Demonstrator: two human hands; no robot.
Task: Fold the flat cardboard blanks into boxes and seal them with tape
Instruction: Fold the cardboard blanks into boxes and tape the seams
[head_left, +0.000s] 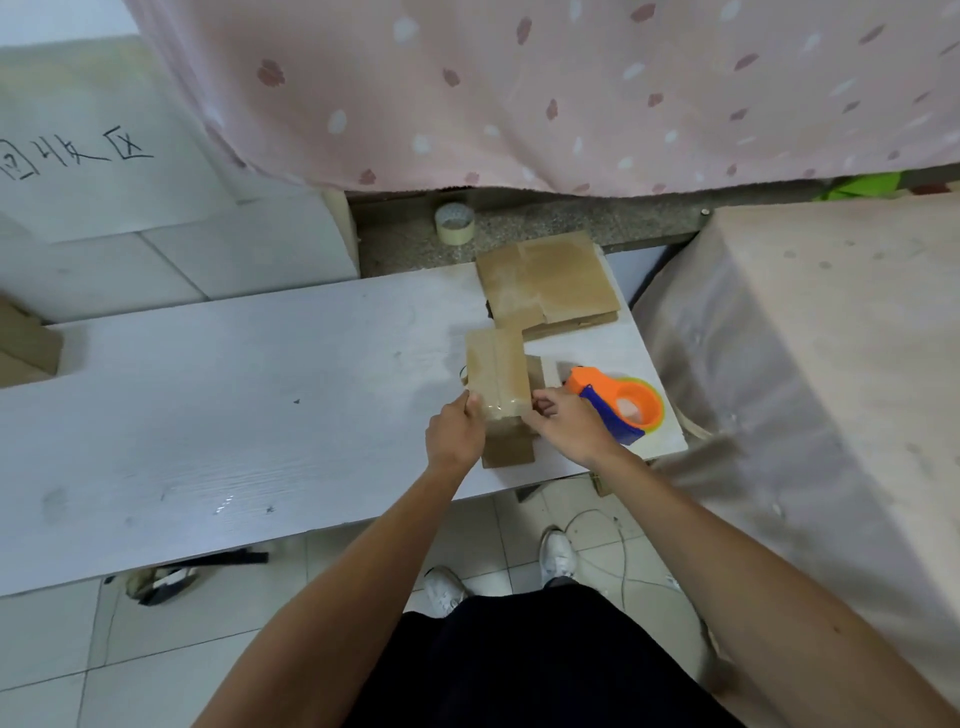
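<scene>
Because it is thin brown corrugated card, the small box (497, 371) near the right end of the white table (234, 395) is probably very light and fairly stiff along its panels, yet easy to dent at the corners and seams. A strip of clear glossy tape runs along its top seam and wraps down over the near edge, where the surface looks slick and shiny; the bare card beside it is matte and should offer better grip. The left hand (454, 434) is closed on the box's near left corner, fingers curled over the taped edge. The right hand (569, 423) pinches the near right corner with fingertips, seemingly pressing the tape end flat. Holding it by opposite corners or flat side panels looks safest, since squeezing the middle of a panel could bow it inward.

Under and just beyond the box lie further brown flaps whose form cannot be told. Behind it, toward the far edge of the table, sits a stack of flat blanks (548, 283), smooth-faced and square-cut, with taped patches catching the light. Just right of the right hand rests an orange and blue tape dispenser (621, 405), hard plastic with a rounded wheel. On the speckled stone ledge beyond, a roll of tape (455, 223) stands well apart. A pink spotted cloth (519, 88) hangs above.
</scene>
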